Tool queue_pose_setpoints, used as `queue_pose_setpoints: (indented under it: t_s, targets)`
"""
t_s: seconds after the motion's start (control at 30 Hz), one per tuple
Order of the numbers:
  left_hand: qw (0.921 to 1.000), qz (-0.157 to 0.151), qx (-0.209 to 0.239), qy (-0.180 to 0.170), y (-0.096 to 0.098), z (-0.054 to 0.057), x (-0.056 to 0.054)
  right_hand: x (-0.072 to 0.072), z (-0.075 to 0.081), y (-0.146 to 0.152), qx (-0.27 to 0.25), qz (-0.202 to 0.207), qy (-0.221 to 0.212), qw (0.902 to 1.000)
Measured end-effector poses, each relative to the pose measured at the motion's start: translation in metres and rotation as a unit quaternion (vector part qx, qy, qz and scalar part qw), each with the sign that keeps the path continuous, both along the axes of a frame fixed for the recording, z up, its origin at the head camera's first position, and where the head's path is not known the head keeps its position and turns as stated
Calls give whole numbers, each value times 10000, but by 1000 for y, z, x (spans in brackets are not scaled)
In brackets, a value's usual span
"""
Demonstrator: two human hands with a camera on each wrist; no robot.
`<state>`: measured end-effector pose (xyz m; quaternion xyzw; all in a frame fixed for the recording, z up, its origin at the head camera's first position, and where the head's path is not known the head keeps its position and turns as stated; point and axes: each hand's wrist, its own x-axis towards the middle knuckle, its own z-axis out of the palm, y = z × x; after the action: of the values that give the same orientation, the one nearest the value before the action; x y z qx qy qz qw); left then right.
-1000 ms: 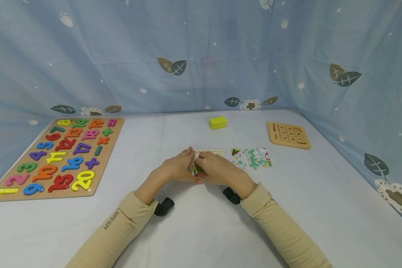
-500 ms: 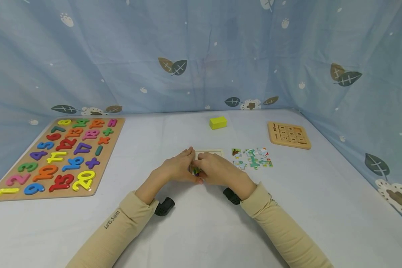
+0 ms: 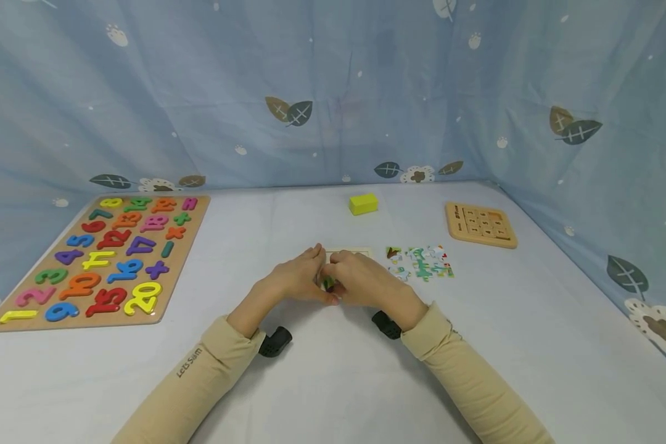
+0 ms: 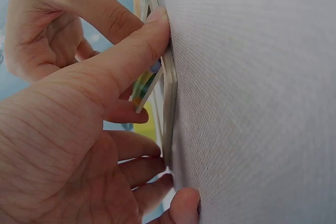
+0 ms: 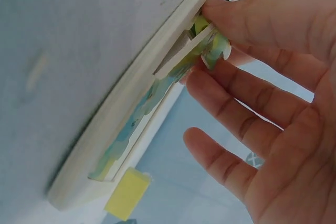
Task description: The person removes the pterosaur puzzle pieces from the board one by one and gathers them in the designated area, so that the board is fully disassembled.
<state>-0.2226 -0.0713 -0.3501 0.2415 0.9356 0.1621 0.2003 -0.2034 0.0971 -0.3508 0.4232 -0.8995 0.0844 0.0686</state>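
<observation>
A small wooden puzzle tray (image 3: 362,251) with a pale frame lies on the white cloth, mostly hidden by both hands in the head view. My left hand (image 3: 296,277) holds its left side: the thumb presses on the near edge and the fingers lie along the side in the left wrist view. My right hand (image 3: 369,280) pinches a colourful jigsaw piece (image 5: 181,56) between thumb and fingers. That piece stands tilted against the tray's frame (image 5: 131,85), partly above other pieces lying inside. Several loose jigsaw pieces (image 3: 422,264) lie right of the right hand.
A yellow block (image 3: 363,204) sits behind the tray. The wooden sliding number puzzle (image 3: 457,234) is at the back right. On the left lies a large number board (image 3: 179,262) with coloured numerals. A blue patterned curtain (image 3: 333,80) hangs behind.
Both hands stay at the tray with almost the same hold. The coloured patch seen between them has changed slightly, showing more green and less purple. The head view has shifted a little.
</observation>
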Motion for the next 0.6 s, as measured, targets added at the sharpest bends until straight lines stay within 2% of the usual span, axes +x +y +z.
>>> queue_pose_setpoints:
  t_s: [0.47,0.6]
  targets:
    - [10000,34,-31,30,1,-2,-1,1,0,-1,23,-84,55,9999]
    - [10000,61,-46,7,1,-1,-1,1,0,-2,-19,-139,-145,9998]
